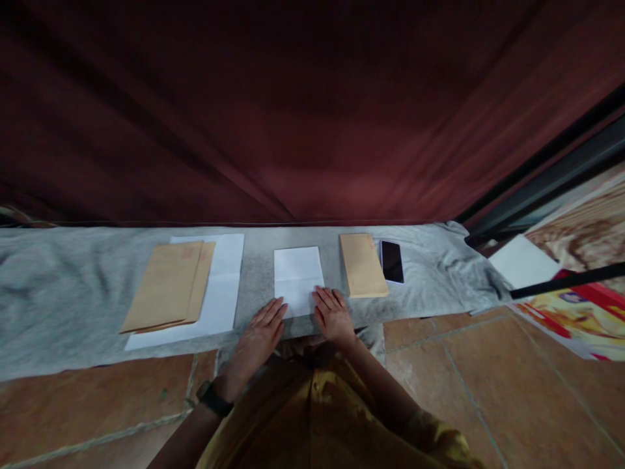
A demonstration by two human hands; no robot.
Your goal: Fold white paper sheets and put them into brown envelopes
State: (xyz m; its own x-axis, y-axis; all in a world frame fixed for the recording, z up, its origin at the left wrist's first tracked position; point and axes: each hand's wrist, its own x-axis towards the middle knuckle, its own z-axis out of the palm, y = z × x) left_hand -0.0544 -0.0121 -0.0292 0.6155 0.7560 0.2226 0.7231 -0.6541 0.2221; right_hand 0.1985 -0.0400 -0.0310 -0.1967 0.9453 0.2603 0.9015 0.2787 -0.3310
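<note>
A white sheet of paper [297,270] with a crease across its middle lies flat in front of me. My left hand [263,329] rests at its lower left corner, fingers stretched out flat. On the lower right edge of the sheet lies my right hand [333,314], fingers also extended and a little apart. Neither hand grips anything. Brown envelopes [168,280] lie at the left on top of larger white paper [227,280]. To the right of my right hand is a stack of smaller brown envelopes [362,264].
A phone [392,262] with a dark screen lies right of the small envelopes. Grey cloth [58,286] covers the narrow surface, with a dark red curtain [303,130] behind it. A black frame [551,176] and a red and yellow box [581,316] stand at the right.
</note>
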